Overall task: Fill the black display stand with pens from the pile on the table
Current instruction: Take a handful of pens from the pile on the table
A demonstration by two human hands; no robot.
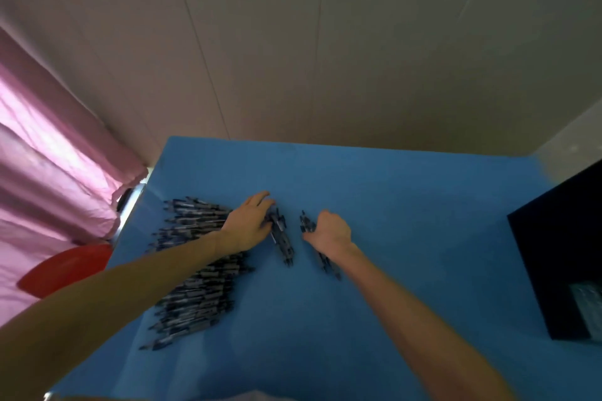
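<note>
A large pile of dark pens [195,283] lies on the left part of the blue table [407,205]. My left hand [249,226] reaches over the pile, its fingers on a small bunch of pens [282,239] lying apart from the pile. My right hand [330,231] is curled round a second bunch of pens [308,223], whose ends stick out ahead of the fist and behind the wrist. The black display stand [560,257] sits at the table's right edge, partly cut off by the frame. The picture is blurred.
A pink curtain [49,156] hangs at the left, with a red seat [65,267] below it beside the table. A beige panelled wall [325,58] stands right behind the table's far edge.
</note>
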